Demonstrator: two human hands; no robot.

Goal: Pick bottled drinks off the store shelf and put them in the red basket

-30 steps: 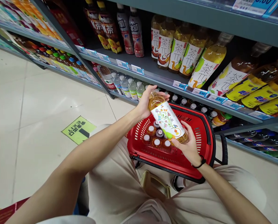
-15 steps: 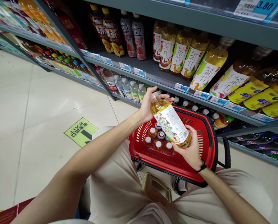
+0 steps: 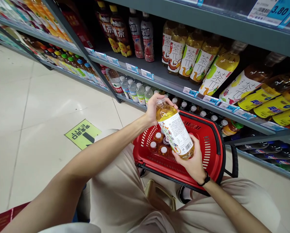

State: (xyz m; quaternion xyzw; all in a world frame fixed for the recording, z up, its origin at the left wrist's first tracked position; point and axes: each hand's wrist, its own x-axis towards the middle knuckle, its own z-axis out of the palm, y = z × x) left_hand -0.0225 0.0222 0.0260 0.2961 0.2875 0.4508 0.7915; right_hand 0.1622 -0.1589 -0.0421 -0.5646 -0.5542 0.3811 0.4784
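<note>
Slanting bottle (image 3: 176, 132), neck upper left

Two hands (image 3: 153, 110), one held bottle (image 3: 176, 132), one basket (image 3: 218, 166), at least four basket bottles (image 3: 164, 150), one wristband (image 3: 205, 178), one floor sign (image 3: 79, 132), two brown bottles (image 3: 121, 35), two pink bottles (image 3: 148, 45), four small white-labelled bottles (image 3: 176, 53) in front, two large white-labelled bottles (image 3: 215, 76), three yellow-labelled bottles (image 3: 272, 100).

A: Which parts of the held bottle (image 3: 175, 129) are obscured?
B: The left hand (image 3: 152, 111) partly covers its upper end. The right hand (image 3: 192, 159) has fingers concealed behind the base. Fine label print is too small to read.
A: And the small bottles (image 3: 163, 150)?
B: Partly hidden beneath the held bottle.
A: Frame limits?
B: The right edge crops the yellow-labelled bottles (image 3: 289, 113).
</note>
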